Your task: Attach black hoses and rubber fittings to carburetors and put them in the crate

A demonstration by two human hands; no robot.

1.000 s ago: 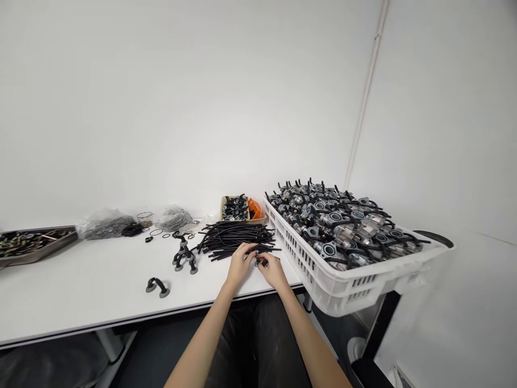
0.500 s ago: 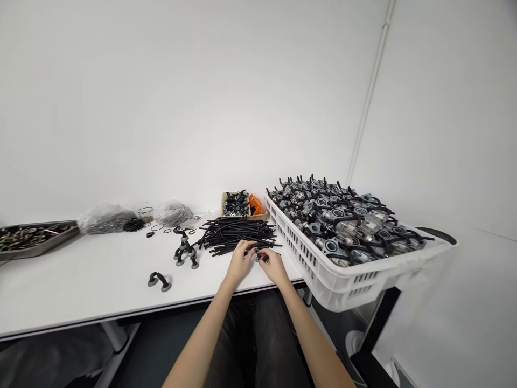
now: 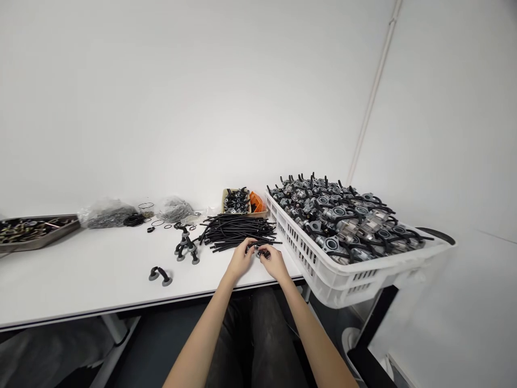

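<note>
Close together over the table's front edge, my left hand (image 3: 241, 260) and my right hand (image 3: 274, 262) pinch a small black and grey part (image 3: 257, 250) between their fingertips. The fingers cover most of it, so its exact kind cannot be made out. Just beyond the hands lies a pile of thin black rubber hoses (image 3: 238, 229). To the left stands a cluster of short black hose pieces with grey round ends (image 3: 185, 248). Nearer the front edge, a bent black piece with two grey round ends (image 3: 160, 276) lies by itself.
A white plastic crate (image 3: 323, 275) full of metal parts with black hoses stands at the right. Behind the hoses are a small tray of black parts (image 3: 236, 202) and an orange container (image 3: 257, 201). Plastic bags (image 3: 109, 214) and a metal tray (image 3: 44, 241) lie left.
The view has shifted slightly. Both hands stay together at the same spot, with the fingers moving a little around the small part.
</note>
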